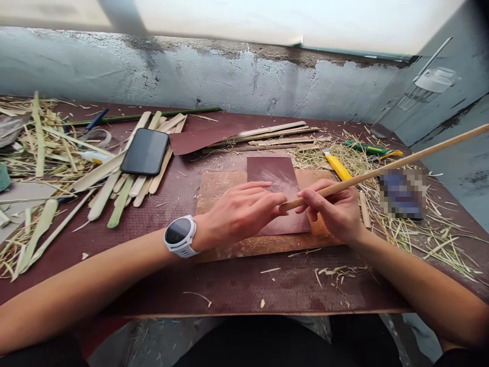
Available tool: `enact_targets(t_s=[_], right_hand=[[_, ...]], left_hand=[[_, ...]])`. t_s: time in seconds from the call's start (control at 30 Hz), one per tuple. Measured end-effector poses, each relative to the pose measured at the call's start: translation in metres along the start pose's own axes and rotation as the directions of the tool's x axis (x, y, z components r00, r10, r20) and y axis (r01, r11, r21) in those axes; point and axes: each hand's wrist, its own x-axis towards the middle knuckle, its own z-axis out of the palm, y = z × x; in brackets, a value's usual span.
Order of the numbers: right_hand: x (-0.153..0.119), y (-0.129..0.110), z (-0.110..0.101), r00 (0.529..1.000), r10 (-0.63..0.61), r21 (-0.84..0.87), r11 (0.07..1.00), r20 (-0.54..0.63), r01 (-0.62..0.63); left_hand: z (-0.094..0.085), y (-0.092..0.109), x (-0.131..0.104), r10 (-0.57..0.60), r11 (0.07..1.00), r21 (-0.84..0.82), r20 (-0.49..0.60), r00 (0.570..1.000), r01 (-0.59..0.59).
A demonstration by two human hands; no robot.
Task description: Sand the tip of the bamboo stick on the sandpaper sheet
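My right hand (336,209) is closed around a long, slim wooden stick (401,162). The stick slants from its near end at my left fingertips up past the right edge of view. My left hand (240,209), with a white-strapped watch on its wrist, reaches over a sheet of dark red sandpaper (273,171). Its fingers are stretched out, and their tips touch or nearly touch the stick's blunt end. The sandpaper, dusted pale in its middle, lies on a wooden board (225,247). My left hand hides part of both sheet and board.
Left of the board, a black phone (145,151) rests on flat bamboo strips (105,196). A yellow utility knife (338,167) and a green-handled tool (367,148) lie among shavings (397,239) at right. Another sandpaper sheet (198,140) is behind. A clear-cupped object (428,89) stands by the wall.
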Motion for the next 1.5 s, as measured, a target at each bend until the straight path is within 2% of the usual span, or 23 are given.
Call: enact_targets(t_s=[0.13,0.37,0.43,0.5,0.57,0.6,0.63,0.7,0.73,0.77,0.8,0.87,0.93,1.03,1.07,1.13,1.2,1.27,1.4,1.5], right_hand=[[-0.005,-0.001,0.002,0.995,-0.099,-0.068,0.993,-0.027,0.097],[-0.005,-0.006,0.003,0.983,-0.177,-0.066,0.981,0.047,0.180],[-0.005,-0.005,0.004,0.984,-0.175,-0.132,0.975,0.033,0.178],[-0.005,-0.003,0.005,0.982,-0.185,-0.286,0.939,0.043,0.190],[-0.006,0.000,0.006,0.952,-0.275,-0.503,0.809,0.135,0.305],[-0.006,0.001,0.006,0.911,-0.354,-0.600,0.689,0.212,0.407],[-0.007,0.000,0.005,0.842,-0.450,-0.665,0.535,0.297,0.520],[-0.008,-0.001,0.003,0.654,-0.618,-0.721,0.194,0.437,0.665],[-0.008,-0.003,0.002,0.575,-0.667,-0.737,0.057,0.474,0.674],[-0.007,-0.005,0.001,0.533,-0.690,-0.758,-0.034,0.489,0.652],[-0.006,-0.006,-0.001,0.531,-0.692,-0.782,-0.077,0.489,0.619],[-0.004,-0.007,-0.004,0.600,-0.642,-0.818,-0.074,0.477,0.571],[-0.002,-0.005,-0.007,0.656,-0.555,-0.803,-0.037,0.511,0.594],[0.001,-0.002,-0.011,0.671,-0.443,-0.763,-0.046,0.594,0.645],[0.003,-0.002,-0.013,0.689,-0.408,-0.773,-0.068,0.599,0.631],[0.005,-0.003,-0.016,0.757,-0.327,-0.819,-0.116,0.566,0.562],[0.008,-0.006,-0.019,0.828,-0.213,-0.855,-0.146,0.518,0.497],[0.008,-0.009,-0.022,0.867,-0.083,-0.866,-0.157,0.491,0.475],[0.006,-0.016,-0.023,0.866,0.118,-0.854,-0.146,0.486,0.499],[0.003,-0.021,-0.019,0.858,0.196,-0.847,-0.165,0.474,0.506]], left_hand=[[-0.001,0.001,0.001,0.009,1.000,-0.007,-0.033,0.999,-0.009],[-0.001,0.004,0.001,-0.044,0.999,0.027,-0.066,0.997,0.046],[-0.001,0.003,0.000,-0.095,0.995,0.000,-0.050,0.994,0.095],[0.000,0.001,-0.001,-0.173,0.984,-0.047,-0.017,0.985,0.172],[0.000,-0.003,-0.003,-0.243,0.967,-0.083,0.004,0.970,0.242],[0.000,-0.004,-0.004,-0.265,0.960,-0.089,0.004,0.964,0.264],[0.000,-0.005,-0.004,-0.281,0.957,-0.083,-0.001,0.960,0.280],[0.000,-0.007,-0.005,-0.291,0.955,-0.067,-0.002,0.957,0.290],[0.000,-0.006,-0.005,-0.286,0.956,-0.065,-0.001,0.958,0.285],[0.000,-0.005,-0.005,-0.275,0.959,-0.067,0.000,0.962,0.274],[0.001,-0.004,-0.005,-0.262,0.963,-0.069,0.003,0.965,0.261],[0.001,-0.001,-0.005,-0.236,0.969,-0.070,0.019,0.972,0.236],[0.002,0.002,-0.005,-0.211,0.976,-0.057,0.026,0.977,0.212],[0.004,0.002,-0.005,-0.214,0.977,-0.007,0.052,0.975,0.215],[0.005,0.001,-0.005,-0.235,0.972,0.031,0.076,0.969,0.234],[0.007,-0.004,-0.007,-0.278,0.958,0.114,0.164,0.946,0.262],[0.009,-0.008,-0.009,-0.285,0.953,0.182,0.266,0.921,0.242],[0.011,-0.013,-0.012,-0.287,0.950,0.224,0.361,0.887,0.217],[0.013,-0.017,-0.015,-0.349,0.931,0.275,0.488,0.800,0.238],[0.014,-0.016,-0.015,-0.365,0.925,0.300,0.526,0.768,0.234]])
